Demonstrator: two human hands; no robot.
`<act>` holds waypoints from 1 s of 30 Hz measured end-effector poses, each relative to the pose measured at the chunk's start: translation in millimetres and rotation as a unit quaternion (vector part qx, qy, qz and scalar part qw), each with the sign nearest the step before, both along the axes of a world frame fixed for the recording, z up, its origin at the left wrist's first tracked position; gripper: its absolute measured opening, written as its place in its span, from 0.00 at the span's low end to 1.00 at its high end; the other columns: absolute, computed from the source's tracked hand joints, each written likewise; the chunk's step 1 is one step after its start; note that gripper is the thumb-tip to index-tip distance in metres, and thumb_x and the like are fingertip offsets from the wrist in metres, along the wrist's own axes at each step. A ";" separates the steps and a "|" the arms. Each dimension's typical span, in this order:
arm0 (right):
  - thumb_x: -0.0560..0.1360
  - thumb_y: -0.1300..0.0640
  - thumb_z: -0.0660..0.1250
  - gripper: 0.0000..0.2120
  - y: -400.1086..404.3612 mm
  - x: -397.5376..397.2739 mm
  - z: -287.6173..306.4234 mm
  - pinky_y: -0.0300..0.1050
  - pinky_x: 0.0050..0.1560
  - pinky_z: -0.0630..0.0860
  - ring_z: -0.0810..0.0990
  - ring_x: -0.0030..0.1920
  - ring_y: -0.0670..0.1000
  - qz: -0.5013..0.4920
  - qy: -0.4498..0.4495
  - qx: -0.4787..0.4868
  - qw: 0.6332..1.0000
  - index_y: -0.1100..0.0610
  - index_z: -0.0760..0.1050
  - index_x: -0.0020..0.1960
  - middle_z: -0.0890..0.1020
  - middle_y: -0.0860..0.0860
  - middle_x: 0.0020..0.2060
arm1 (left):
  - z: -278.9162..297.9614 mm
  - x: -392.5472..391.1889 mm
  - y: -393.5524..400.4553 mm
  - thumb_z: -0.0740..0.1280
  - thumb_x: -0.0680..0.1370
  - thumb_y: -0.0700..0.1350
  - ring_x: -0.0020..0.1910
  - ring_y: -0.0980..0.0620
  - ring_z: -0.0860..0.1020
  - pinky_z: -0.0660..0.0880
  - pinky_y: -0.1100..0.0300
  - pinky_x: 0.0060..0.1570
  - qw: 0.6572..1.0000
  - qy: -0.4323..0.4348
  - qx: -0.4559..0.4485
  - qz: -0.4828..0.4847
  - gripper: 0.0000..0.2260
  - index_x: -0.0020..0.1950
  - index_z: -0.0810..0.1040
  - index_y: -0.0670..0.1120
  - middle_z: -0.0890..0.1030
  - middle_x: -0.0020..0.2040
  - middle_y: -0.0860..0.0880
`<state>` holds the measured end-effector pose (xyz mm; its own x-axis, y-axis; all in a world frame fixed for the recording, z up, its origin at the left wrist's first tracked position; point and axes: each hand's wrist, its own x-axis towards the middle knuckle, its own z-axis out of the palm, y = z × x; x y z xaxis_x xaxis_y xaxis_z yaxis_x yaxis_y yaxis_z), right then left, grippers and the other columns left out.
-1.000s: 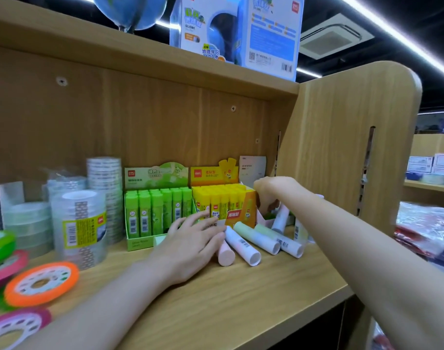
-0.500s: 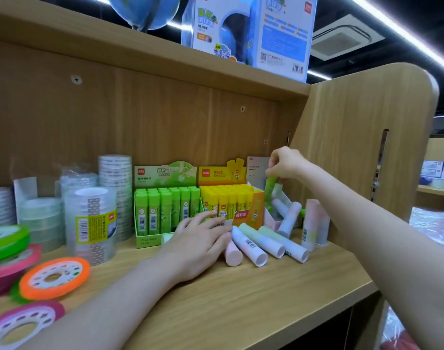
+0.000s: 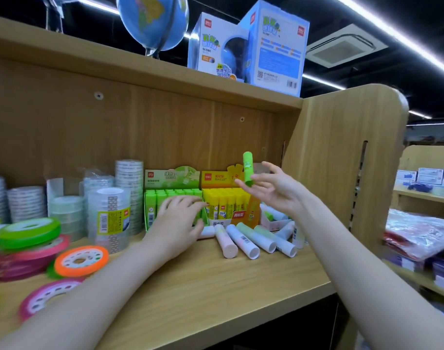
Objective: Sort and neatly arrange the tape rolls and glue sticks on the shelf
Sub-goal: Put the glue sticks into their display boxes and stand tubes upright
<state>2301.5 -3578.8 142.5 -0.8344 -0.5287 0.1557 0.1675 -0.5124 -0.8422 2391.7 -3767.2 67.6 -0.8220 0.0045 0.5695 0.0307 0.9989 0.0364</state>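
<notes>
right hand [image 3: 274, 190] lifted up from the box, loosely pinching a smooth green glue stick [image 3: 247, 168] I think; left hand [image 3: 178, 221] spread flat, moved onto the green carton [image 3: 165, 198]

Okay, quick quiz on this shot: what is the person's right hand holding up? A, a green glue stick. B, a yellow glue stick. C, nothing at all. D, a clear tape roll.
A: the right hand pinches a green glue stick upright by its lower end, raised above the yellow glue stick box, while the left hand rests at the green glue stick box.
</notes>
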 end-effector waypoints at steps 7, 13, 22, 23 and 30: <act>0.74 0.78 0.55 0.34 -49.2 11.2 -8.6 0.53 0.53 0.79 0.81 0.51 0.62 0.069 0.100 0.056 0.991 0.51 0.61 0.73 0.67 0.67 0.65 | -1.9 12.8 -37.6 0.58 0.69 0.41 0.59 0.44 0.76 0.71 0.48 0.60 0.994 0.087 0.002 0.067 0.22 0.61 0.77 0.39 0.78 0.59 0.43; 0.74 0.78 0.54 0.34 -87.6 14.0 -18.1 0.55 0.53 0.79 0.80 0.50 0.63 0.118 0.082 0.004 0.990 0.48 0.61 0.72 0.69 0.65 0.59 | -2.8 6.4 -42.1 0.58 0.65 0.41 0.55 0.42 0.78 0.72 0.47 0.57 0.995 0.089 0.008 0.046 0.24 0.59 0.78 0.38 0.80 0.54 0.42; 0.74 0.77 0.57 0.33 -93.0 9.1 -22.5 0.54 0.54 0.78 0.81 0.48 0.60 0.068 0.167 0.103 0.978 0.47 0.62 0.70 0.72 0.62 0.56 | -2.4 -0.2 -44.2 0.55 0.70 0.41 0.64 0.41 0.69 0.61 0.51 0.67 0.994 0.093 0.059 0.020 0.26 0.66 0.71 0.37 0.74 0.62 0.41; 0.73 0.75 0.61 0.31 -96.5 10.0 -24.9 0.51 0.52 0.79 0.81 0.46 0.57 0.001 0.263 0.205 0.943 0.48 0.63 0.68 0.74 0.60 0.52 | -1.9 0.4 -44.2 0.54 0.70 0.42 0.65 0.43 0.67 0.59 0.53 0.68 0.994 0.094 0.058 0.021 0.26 0.68 0.69 0.38 0.73 0.64 0.42; 0.69 0.67 0.69 0.23 -123.0 7.2 -48.5 0.52 0.42 0.78 0.79 0.39 0.57 -0.157 0.576 0.453 0.662 0.54 0.63 0.58 0.79 0.58 0.39 | -1.5 0.9 -44.0 0.60 0.74 0.37 0.69 0.48 0.61 0.53 0.59 0.70 0.995 0.081 0.041 0.028 0.26 0.73 0.62 0.43 0.67 0.68 0.47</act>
